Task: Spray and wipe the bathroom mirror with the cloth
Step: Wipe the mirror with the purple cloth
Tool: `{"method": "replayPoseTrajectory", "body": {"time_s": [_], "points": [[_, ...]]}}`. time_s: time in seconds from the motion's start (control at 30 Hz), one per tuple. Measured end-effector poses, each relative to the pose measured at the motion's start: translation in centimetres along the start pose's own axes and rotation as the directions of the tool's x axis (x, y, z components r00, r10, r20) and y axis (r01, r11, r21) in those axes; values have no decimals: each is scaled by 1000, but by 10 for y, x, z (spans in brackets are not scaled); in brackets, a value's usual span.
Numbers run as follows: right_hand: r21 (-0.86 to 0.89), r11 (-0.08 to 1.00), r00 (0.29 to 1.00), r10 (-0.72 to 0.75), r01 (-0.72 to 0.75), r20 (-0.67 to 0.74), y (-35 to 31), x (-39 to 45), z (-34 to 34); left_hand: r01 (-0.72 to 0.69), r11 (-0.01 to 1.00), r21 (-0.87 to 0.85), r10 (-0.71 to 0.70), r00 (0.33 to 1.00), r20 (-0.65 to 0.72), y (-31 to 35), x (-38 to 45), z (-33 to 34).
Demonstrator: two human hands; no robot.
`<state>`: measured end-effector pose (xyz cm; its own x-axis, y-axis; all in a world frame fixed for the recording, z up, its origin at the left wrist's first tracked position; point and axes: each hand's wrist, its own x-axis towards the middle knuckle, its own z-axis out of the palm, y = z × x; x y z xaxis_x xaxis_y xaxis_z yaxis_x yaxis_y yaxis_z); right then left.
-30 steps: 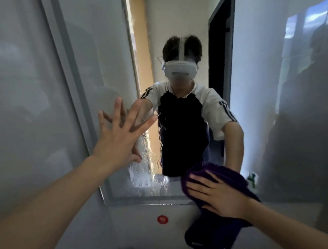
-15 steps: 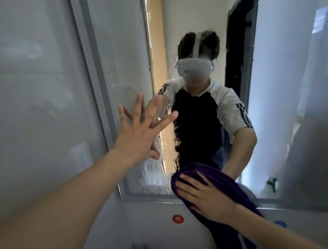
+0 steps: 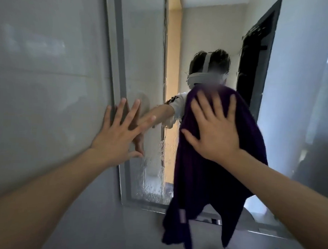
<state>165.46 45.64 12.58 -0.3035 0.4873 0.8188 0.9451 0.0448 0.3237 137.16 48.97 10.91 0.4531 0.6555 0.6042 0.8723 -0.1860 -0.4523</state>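
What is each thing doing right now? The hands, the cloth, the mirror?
Left hand: open, fingers spread, flat against the mirror's left edge.
Right hand: open, palm pressing the cloth to the glass.
Cloth: purple, spread under the palm, lower part hanging loose.
Mirror: wet, with drops and streaks low on the left.

Both of my forearms are bare from wrist to where they leave the view, with no watch, ring or band on the left hand (image 3: 119, 135) or the right hand (image 3: 215, 130). In the mirror (image 3: 144, 48) I see a short white sleeve (image 3: 177, 100) with dark stripes along its shoulder. A pale grey headset (image 3: 199, 78) sits over dark hair, its strap (image 3: 207, 63) running up over the crown.
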Motion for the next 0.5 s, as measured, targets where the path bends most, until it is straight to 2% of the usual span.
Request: {"method": "replayPoseTrajectory", "body": {"time_s": [0.1,0.2,0.27,0.37,0.43,0.5], "points": [[13,960,958,-281,281,54,-37,-20,29,-10,1000,-22,10,1000,15,-5,1,8],[83,855,841,-518,511,158,-69,-77,67,-19,1000,-22,19,1000,-14,-4,1,10],[117,803,767,-594,584,243,-75,-118,81,-23,999,-23,23,1000,-14,-4,0,10],[90,759,707,-637,645,305,-52,-156,85,-20,1000,-8,20,999,-29,-4,0,9],[56,757,720,-639,651,270,-24,-162,80,-23,1000,5,23,1000,-19,-3,0,10],[56,824,805,-563,563,186,2,-144,60,-18,1000,7,19,999,-27,-3,0,12]]}}
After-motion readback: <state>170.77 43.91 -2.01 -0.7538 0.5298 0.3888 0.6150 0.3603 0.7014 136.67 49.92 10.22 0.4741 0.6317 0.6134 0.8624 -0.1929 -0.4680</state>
